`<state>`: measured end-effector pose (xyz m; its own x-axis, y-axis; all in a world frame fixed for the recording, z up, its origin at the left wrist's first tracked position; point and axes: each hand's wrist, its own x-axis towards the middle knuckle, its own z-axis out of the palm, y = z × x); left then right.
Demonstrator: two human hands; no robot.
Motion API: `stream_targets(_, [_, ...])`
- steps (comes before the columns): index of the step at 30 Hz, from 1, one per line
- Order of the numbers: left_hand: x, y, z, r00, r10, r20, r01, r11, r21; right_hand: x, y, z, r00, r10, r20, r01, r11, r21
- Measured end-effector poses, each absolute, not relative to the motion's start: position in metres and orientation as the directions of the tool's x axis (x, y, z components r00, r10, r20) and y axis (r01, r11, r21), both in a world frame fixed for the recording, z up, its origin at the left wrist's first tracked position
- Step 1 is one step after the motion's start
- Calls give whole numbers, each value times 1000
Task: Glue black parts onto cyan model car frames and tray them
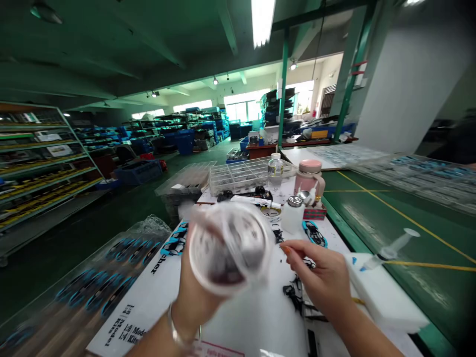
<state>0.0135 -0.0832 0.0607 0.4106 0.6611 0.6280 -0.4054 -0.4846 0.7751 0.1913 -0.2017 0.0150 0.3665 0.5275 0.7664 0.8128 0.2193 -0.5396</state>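
Raised close to the camera, a round see-through plastic cup [256, 238] is smeared by motion; a pale strip crosses its mouth and something dark shows inside. My left hand [197, 292] is wrapped round it, a bracelet on the wrist. To the right, my right hand [322, 272] has thumb and forefinger pinched together over the white table; what they hold, if anything, is too small to make out. Small black parts [293, 296] lie under and beside that hand. Just beyond it is a blue-and-black oval part [315, 234], with a similar blue-and-black part [174, 242] left of the cup.
Behind stand a white pump bottle [292, 215], a pink lidded jar [309, 173], a clear bottle [275, 171] and a divided clear tray [241, 173]. A syringe [390, 250] rests on a white block [386, 297] at right. Trays of blue-edged parts [96, 282] sit lower left.
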Motion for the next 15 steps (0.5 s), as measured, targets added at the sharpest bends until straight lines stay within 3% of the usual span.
stream_targets(6, [146, -4, 93, 494, 620, 609, -594, -270, 758, 187, -202, 21, 340, 513, 788, 785, 306, -538])
stream_targets(11, [265, 43, 68, 546, 733, 405, -409, -189, 893, 186, -204, 28, 310, 513, 800, 771, 357, -527])
stream_targets(15, [325, 58, 35, 599, 738, 311, -310, -144, 940, 183, -201, 27, 295, 505, 811, 762, 387, -519])
